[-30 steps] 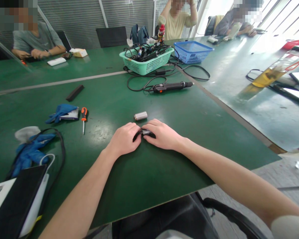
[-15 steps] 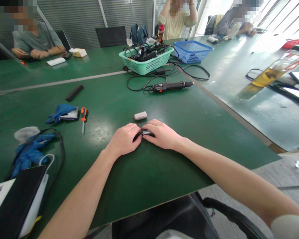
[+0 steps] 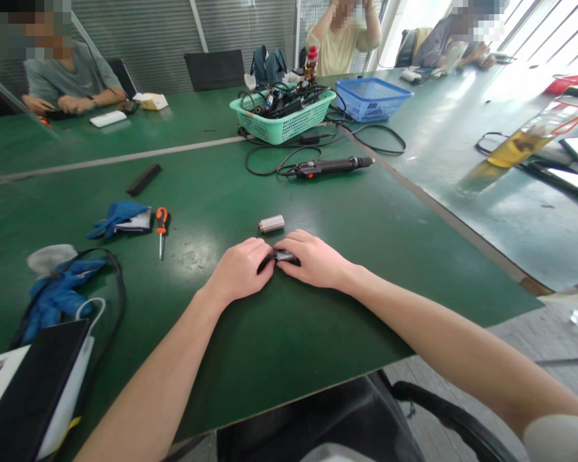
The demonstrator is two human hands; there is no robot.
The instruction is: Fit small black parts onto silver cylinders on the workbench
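Gripping from both sides seems to be the step in hand: in the head view, the left hand (image 3: 243, 268) pinches the black left end of a small dark part (image 3: 285, 256) between thumb and fingers, and the right hand (image 3: 318, 260) curls round its right end. Some fingertips are hidden, and I cannot tell whether it is one piece or two. The part sits low over the near middle of the green table (image 3: 279, 346), just nearer than a silver cylinder (image 3: 271, 224). Handling it well probably means bracing both hands, lining up the ends and using even, gentle force. The cylinder, close to the fingers, could get knocked; the screwdriver (image 3: 162, 221) lies well apart, left.
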